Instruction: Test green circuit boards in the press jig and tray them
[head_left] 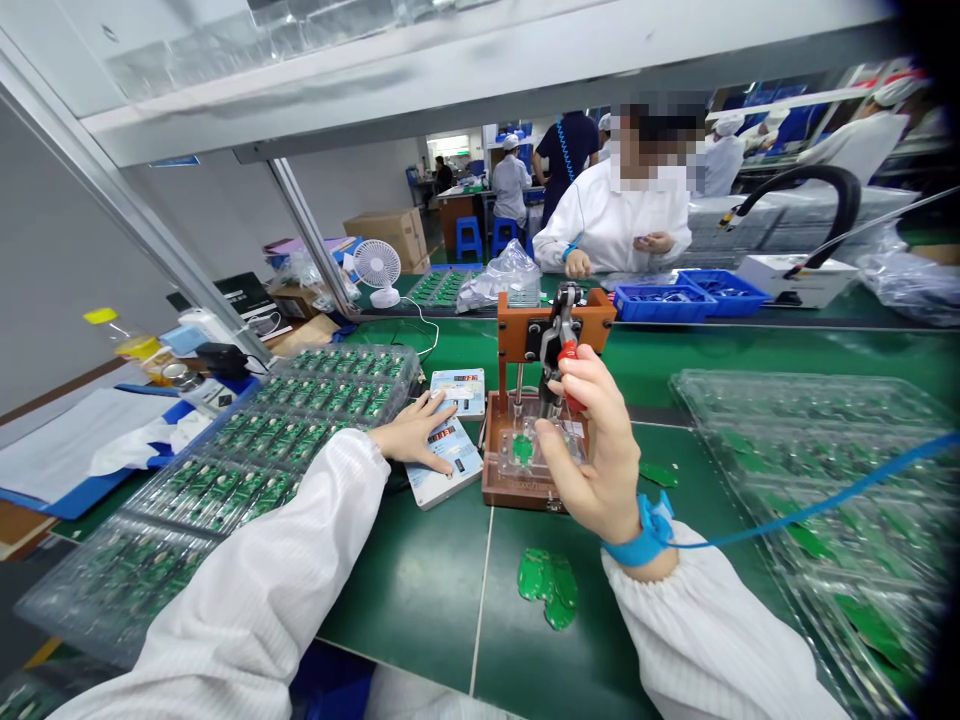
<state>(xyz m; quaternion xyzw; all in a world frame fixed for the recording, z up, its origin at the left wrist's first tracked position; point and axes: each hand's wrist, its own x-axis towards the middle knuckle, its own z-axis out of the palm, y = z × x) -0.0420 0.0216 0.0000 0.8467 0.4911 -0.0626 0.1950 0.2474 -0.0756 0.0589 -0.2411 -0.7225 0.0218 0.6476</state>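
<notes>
My left hand point(411, 432) lies with fingers spread over two white boxes with red digit displays, the near box point(448, 487) and the far box point(469, 378). My right hand point(600, 460), with a blue wrist strap point(637, 540), has its fingers curled round the red handle point(568, 352) of a toggle clamp; the thumb stands apart, lower down. That clamp is mounted on a test fixture with an orange upright frame point(516, 322) and a brown base point(517, 492). A small green circuit board point(523, 449) sits in the fixture's clear plate. Several loose green boards point(546, 580) lie in front.
Clear trays of boards stand left point(300, 430) and right point(720, 400). Another green board point(658, 474) lies right of the fixture. Across the bench are a white fan point(377, 268), blue bins point(664, 303) and a co-worker point(600, 215). A shelf point(450, 85) spans overhead; a blue cord point(840, 490) crosses right.
</notes>
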